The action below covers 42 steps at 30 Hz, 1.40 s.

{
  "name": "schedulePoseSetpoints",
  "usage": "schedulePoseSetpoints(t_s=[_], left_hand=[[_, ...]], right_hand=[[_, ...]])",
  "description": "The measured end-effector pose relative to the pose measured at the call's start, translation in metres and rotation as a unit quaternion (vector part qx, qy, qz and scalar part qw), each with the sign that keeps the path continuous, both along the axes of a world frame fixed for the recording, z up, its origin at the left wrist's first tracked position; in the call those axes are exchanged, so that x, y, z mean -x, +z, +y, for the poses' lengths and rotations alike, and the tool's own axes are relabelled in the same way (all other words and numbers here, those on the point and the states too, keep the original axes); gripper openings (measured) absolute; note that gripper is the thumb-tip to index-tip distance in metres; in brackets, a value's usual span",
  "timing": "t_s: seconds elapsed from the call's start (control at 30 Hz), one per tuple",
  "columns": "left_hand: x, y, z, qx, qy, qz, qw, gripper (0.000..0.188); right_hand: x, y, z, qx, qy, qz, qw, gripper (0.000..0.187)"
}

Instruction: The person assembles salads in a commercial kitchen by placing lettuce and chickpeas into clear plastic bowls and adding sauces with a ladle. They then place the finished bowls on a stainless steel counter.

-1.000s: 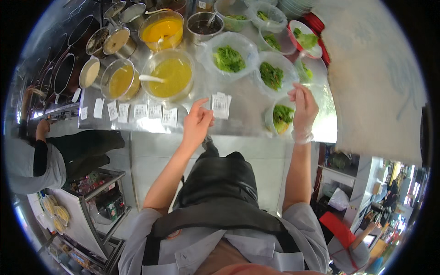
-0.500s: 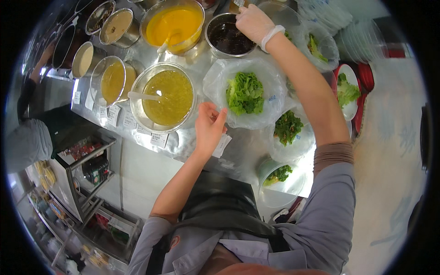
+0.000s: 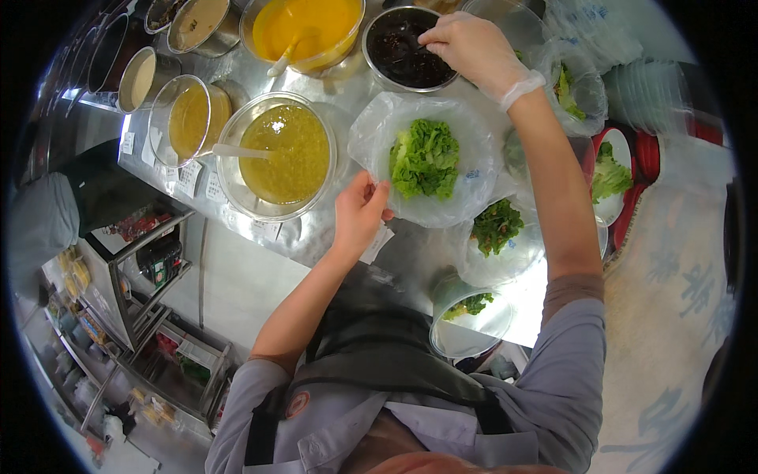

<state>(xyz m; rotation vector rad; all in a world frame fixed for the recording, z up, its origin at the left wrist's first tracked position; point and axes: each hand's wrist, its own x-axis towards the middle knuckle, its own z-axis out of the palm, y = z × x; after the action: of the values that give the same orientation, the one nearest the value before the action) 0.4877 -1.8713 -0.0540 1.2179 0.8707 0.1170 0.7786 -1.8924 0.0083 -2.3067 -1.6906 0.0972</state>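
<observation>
Green lettuce (image 3: 424,160) lies in a bowl lined with a clear plastic bag (image 3: 474,146) in the middle of the steel counter. My bare left hand (image 3: 361,215) is closed at the bag's near left edge, thumb and fingers pinching the plastic. In a clear glove, my right hand (image 3: 474,51) reaches over the right rim of a steel pot of dark sauce (image 3: 407,47). Its thumb and fingers are pinched together above the sauce; what they grip I cannot make out. Left of the lettuce stands a bowl of yellow-green sauce (image 3: 292,162) with a pale spoon handle (image 3: 241,151) across its rim.
A bowl of orange sauce (image 3: 304,31) and several smaller sauce containers (image 3: 189,118) fill the back left. Other bagged greens (image 3: 497,227) and a clear tub with greens (image 3: 470,316) stand to the right. Stacked clear lids (image 3: 647,95) and a red-rimmed bowl (image 3: 610,178) lie farther right.
My right hand has moved from the pot's upper right to over the sauce, its fingers now lower at the rim. My left hand stays at the bag's edge. The whole view has shifted slightly.
</observation>
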Motion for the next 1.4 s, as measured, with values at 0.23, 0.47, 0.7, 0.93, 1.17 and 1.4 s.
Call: schedulePoseSetpoints(t_s=[0.23, 0.47, 0.7, 0.93, 1.17, 1.4], left_hand=[[0.001, 0.001, 0.004, 0.013, -0.004, -0.005, 1.0, 0.021], [-0.001, 0.0, 0.003, -0.002, -0.006, 0.016, 1.0, 0.026], [-0.004, 0.002, 0.002, 0.009, -0.012, 0.008, 1.0, 0.027], [-0.006, 0.004, 0.001, 0.015, -0.009, 0.015, 1.0, 0.027], [-0.006, 0.004, -0.001, 0.026, -0.001, 0.009, 1.0, 0.026], [-0.006, 0.003, 0.0, 0.034, 0.003, 0.001, 0.999, 0.025]], right_hand=[[0.007, -0.011, -0.003, -0.06, -0.031, -0.106, 0.992, 0.016], [0.016, -0.025, 0.001, -0.066, -0.055, -0.166, 0.982, 0.02], [0.033, -0.027, -0.008, -0.044, -0.042, -0.1, 0.993, 0.02], [0.037, -0.005, -0.023, 0.011, -0.108, -0.022, 0.994, 0.018], [0.03, 0.005, -0.035, 0.011, -0.172, 0.031, 0.985, 0.019], [0.027, -0.001, -0.038, 0.004, -0.279, 0.156, 0.947, 0.024]])
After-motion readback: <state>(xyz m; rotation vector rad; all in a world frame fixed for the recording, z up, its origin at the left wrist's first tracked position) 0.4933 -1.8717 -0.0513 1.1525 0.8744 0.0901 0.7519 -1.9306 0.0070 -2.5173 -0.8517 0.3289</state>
